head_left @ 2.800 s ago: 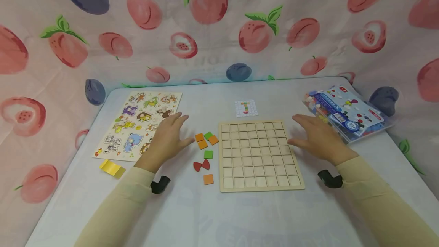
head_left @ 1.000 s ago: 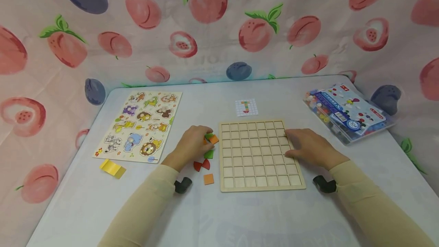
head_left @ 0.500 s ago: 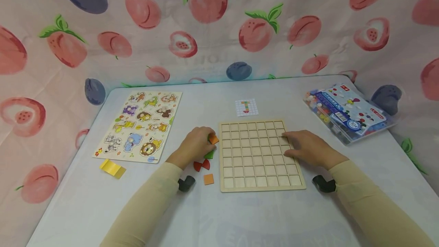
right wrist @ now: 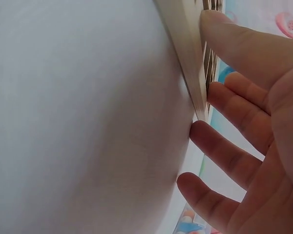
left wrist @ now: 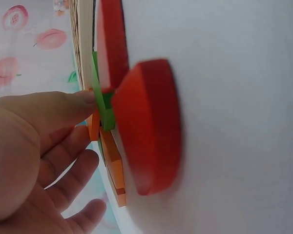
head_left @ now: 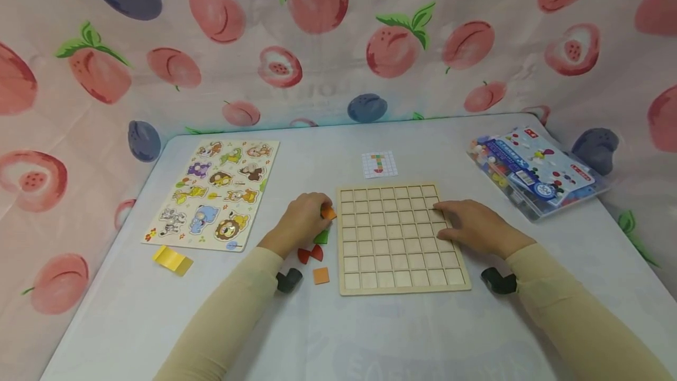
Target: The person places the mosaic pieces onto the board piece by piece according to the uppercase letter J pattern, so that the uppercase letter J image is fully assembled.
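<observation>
My left hand (head_left: 300,222) pinches an orange square tile (head_left: 328,213) between thumb and forefinger, left of the wooden grid board (head_left: 399,240). In the left wrist view that orange tile (left wrist: 93,123) shows between the fingertips, the other fingers loosely bent. Just below the hand lie a green square tile (head_left: 321,237) and two red wedge-shaped tiles (head_left: 309,254); another orange tile (head_left: 321,276) lies nearer me. More tiles are partly hidden by the hand. My right hand (head_left: 476,225) rests its relaxed fingertips on the board's right edge.
Behind the board lies a small pattern card (head_left: 379,164). An animal puzzle board (head_left: 214,193) and a folded yellow piece (head_left: 173,260) are at left. A plastic box of colourful pieces (head_left: 536,172) stands at the back right.
My left hand has come from over the animal puzzle to the tiles and taken hold of an orange one. My right hand has moved left onto the board's edge.
</observation>
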### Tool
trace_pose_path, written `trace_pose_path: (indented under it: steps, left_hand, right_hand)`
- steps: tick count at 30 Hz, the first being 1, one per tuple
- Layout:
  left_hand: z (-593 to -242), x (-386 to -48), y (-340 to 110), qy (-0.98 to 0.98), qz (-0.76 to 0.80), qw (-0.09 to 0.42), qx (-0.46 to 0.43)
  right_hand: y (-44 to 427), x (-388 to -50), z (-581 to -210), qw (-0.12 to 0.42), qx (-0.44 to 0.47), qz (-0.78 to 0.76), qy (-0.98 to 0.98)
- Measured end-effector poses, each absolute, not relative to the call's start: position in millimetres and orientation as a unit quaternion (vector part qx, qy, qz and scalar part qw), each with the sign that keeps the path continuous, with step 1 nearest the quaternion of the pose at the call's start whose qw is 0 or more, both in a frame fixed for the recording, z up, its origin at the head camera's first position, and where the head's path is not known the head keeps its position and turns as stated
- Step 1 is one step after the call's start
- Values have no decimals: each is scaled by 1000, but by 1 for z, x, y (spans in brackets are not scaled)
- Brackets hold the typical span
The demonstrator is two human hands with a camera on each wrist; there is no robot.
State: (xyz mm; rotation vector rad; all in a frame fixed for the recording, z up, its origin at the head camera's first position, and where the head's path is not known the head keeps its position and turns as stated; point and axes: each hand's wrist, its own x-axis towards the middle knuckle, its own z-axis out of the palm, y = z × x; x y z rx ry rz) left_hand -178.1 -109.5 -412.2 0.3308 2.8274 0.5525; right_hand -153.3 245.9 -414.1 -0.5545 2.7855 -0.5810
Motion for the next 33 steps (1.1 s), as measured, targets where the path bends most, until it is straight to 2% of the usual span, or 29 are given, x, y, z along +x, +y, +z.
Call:
trace_pose_path:
  steps: [33]
  left_hand:
    - [-404, -186, -103, 955, 232, 139, 120]
  right_hand:
    - [248, -154, -415, 120, -194, -197, 953]
